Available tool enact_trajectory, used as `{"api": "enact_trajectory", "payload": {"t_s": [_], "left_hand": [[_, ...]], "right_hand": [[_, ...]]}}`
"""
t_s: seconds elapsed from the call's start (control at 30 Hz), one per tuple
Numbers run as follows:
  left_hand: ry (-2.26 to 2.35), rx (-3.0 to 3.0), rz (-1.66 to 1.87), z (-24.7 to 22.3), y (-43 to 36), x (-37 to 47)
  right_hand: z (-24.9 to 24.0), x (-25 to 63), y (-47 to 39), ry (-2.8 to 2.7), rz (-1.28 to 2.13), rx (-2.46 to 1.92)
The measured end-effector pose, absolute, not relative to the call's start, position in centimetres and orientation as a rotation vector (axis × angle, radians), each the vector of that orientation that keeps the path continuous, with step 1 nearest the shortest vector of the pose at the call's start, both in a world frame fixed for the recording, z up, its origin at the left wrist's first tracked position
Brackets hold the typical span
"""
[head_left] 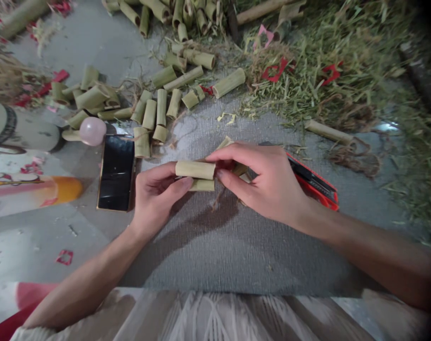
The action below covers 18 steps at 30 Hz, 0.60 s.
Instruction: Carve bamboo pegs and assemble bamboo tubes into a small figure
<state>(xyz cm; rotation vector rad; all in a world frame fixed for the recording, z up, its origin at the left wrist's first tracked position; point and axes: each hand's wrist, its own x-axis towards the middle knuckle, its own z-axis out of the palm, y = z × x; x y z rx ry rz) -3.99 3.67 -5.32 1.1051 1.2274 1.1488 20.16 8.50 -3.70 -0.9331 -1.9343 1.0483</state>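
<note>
My left hand point(158, 194) is closed round the left end of two short pale-green bamboo pieces. The upper piece point(195, 170) lies nearly level, with the lower piece point(203, 185) just beneath it. At their right end is my right hand point(261, 177), its thumb and forefinger bent close to the upper piece; more bamboo shows partly under its fingers, and whether the hand grips any of it is unclear. A thin strand of twine point(217, 201) hangs below the pieces. Beyond my right hand lies a red and black cutter point(318, 184), partly hidden by that hand.
Cut bamboo pieces point(149, 114) lie scattered behind my hands on the grey cloth point(215, 255). Left of my left hand are a black phone point(116, 173), a pink ball point(92, 131) and an orange-capped bottle point(64, 189). Green shavings point(307, 80) cover the back right.
</note>
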Motion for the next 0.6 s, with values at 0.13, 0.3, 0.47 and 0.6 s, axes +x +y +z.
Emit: {"api": "enact_trajectory", "payload": {"t_s": [0.13,0.3,0.47,0.6], "left_hand": [[1.21,1.098,1.151,-5.3,3.8,-4.0],[1.167,1.11,1.127,-5.6,3.9,-3.9],[1.117,1.114,1.091,-5.0,4.2,-3.8],[1.076,1.098,1.071,-4.6,4.5,-3.7]], "right_hand": [[-3.7,20.1,8.5,-1.934,1.07,-0.921],[-3.8,20.1,8.5,-1.962,1.005,-0.901],[-3.7,20.1,8.3,-1.954,0.955,-0.879],[-3.4,20.1,7.8,-1.913,0.935,-0.907]]}}
